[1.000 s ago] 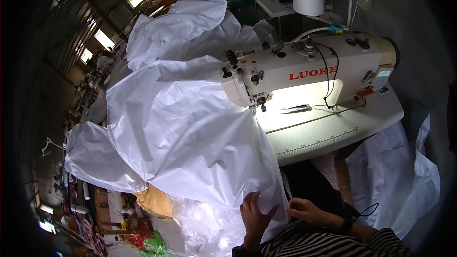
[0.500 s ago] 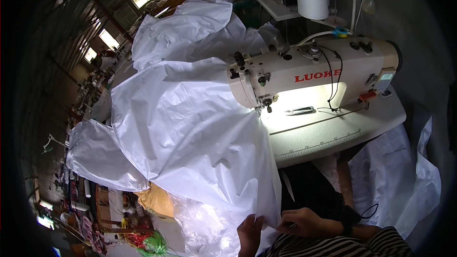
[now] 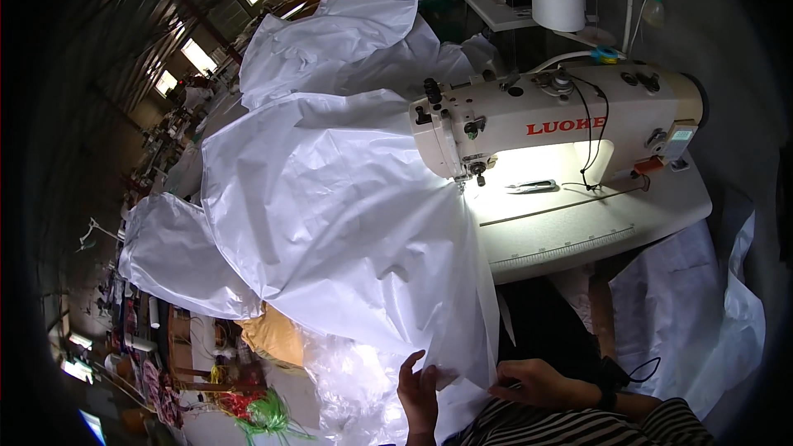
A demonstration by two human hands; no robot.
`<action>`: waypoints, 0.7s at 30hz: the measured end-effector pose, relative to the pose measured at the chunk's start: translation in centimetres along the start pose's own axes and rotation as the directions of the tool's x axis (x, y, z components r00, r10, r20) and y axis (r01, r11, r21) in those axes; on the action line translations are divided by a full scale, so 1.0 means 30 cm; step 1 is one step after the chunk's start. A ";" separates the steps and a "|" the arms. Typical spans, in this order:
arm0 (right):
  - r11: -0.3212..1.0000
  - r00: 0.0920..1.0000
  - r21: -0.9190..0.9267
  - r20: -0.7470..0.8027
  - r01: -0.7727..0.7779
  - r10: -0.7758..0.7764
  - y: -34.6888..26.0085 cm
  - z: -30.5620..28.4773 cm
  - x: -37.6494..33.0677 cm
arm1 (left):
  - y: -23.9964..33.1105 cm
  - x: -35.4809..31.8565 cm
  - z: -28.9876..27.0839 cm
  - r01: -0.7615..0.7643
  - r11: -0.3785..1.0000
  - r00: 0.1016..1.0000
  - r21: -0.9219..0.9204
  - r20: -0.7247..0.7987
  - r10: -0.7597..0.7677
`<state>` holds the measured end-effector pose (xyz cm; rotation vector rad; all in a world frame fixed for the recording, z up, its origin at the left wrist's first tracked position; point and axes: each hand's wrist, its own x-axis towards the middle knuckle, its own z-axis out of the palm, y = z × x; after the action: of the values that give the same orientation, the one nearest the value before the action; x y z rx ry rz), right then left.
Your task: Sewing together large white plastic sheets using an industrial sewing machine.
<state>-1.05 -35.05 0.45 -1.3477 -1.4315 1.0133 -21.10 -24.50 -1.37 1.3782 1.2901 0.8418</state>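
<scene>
A large sheet of smooth white fabric (image 3: 330, 182) spreads across the table, its right edge running under the needle of a white sewing machine (image 3: 562, 111). At the near end of that edge my right hand (image 3: 541, 384) is closed, thumb and fingers pinching the fabric. Just to its left, my left hand (image 3: 419, 392) is raised beside the sheet with its index finger and thumb apart, gripping nothing that I can see. Folds hide part of the lower edge.
Small thread snips (image 3: 533, 187) lie on the lit machine bed. A white thread cone (image 3: 557, 2) stands behind. Clear plastic film (image 3: 355, 388), a tan bundle (image 3: 273, 337) and green strands (image 3: 268, 413) are at lower left. More white sheeting (image 3: 669, 306) hangs at right.
My left hand has let go of the fabric and shifted slightly left, its fingers now apart. My right hand keeps its pinch. The whole view has shifted slightly.
</scene>
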 end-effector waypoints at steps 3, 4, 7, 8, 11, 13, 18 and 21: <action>0.998 0.998 0.014 -0.025 0.057 -0.057 -0.005 0.013 0.008 | 0.014 -0.023 -0.005 -0.019 0.976 0.987 0.217 0.159 -0.016; 0.997 0.997 0.014 -0.026 0.070 -0.070 -0.010 0.020 0.011 | 0.026 -0.039 -0.008 0.040 0.943 0.969 0.330 0.219 -0.117; 0.973 0.977 -0.140 -0.080 0.183 -0.196 -0.034 0.034 0.012 | 0.059 -0.072 0.022 -0.346 0.895 0.920 0.282 0.290 0.264; 0.977 0.985 -0.154 -0.070 0.148 -0.161 -0.041 0.036 0.010 | 0.068 -0.085 0.029 -0.391 0.878 0.885 0.275 0.373 0.277; 0.844 0.951 -0.452 0.030 0.288 -0.309 -0.053 0.022 0.010 | 0.079 -0.072 0.041 -0.123 0.992 0.885 0.024 0.455 0.099; 0.823 0.918 -0.430 0.035 0.372 -0.396 -0.046 0.000 0.022 | 0.076 -0.060 0.046 -0.059 0.994 0.825 -0.092 0.556 0.100; 0.840 0.995 0.542 -0.101 0.038 0.020 0.007 -0.043 0.128 | 0.064 -0.061 0.077 -0.406 0.893 0.849 0.192 0.441 0.291; 0.416 0.946 0.884 0.080 -0.213 0.313 0.015 -0.027 0.214 | 0.080 -0.065 0.102 -0.708 0.655 0.665 0.265 0.563 0.491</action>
<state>-0.19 -28.62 0.70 -0.7721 -0.3840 1.5781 -17.92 -26.81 0.52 2.3385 0.6431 0.5899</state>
